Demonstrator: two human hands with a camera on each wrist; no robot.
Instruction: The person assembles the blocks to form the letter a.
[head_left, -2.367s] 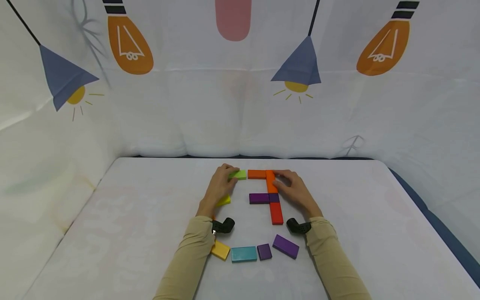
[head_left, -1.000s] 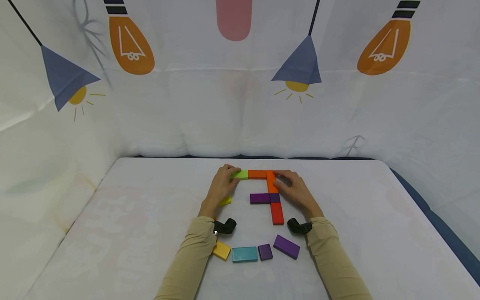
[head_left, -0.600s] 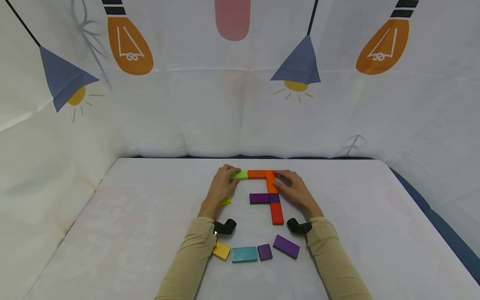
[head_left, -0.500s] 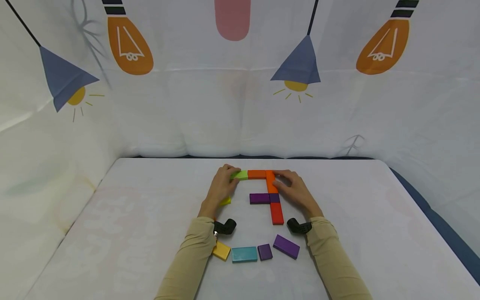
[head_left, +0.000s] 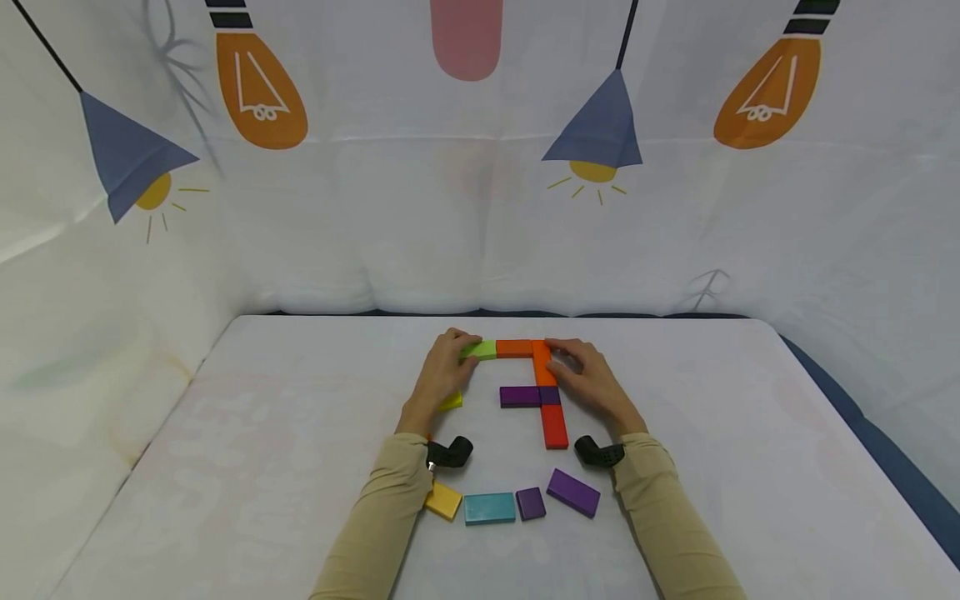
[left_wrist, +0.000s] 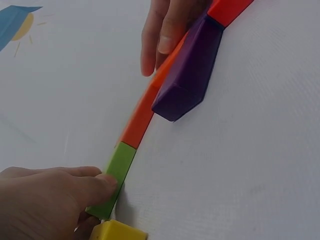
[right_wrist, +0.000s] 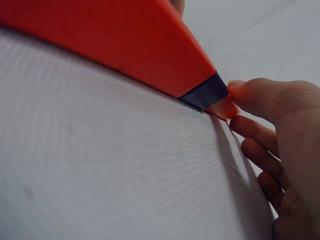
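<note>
Left hand [head_left: 437,372] pinches a green block [head_left: 485,350] against a short orange block [head_left: 513,349]; right hand [head_left: 592,377], fingers relaxed, touches a long orange block [head_left: 544,367]. Row between fingertips looks joined (a teal block [head_left: 490,508], wristward, seems unjoined).

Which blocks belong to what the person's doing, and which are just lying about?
Seemingly in the job:
green block, pinched by the left hand
crosswise orange block, between the hands
lengthwise orange block, touched by the right hand
red block, in line with that

Perhaps just lying about:
teal block
small loose purple block
angled purple block
</note>
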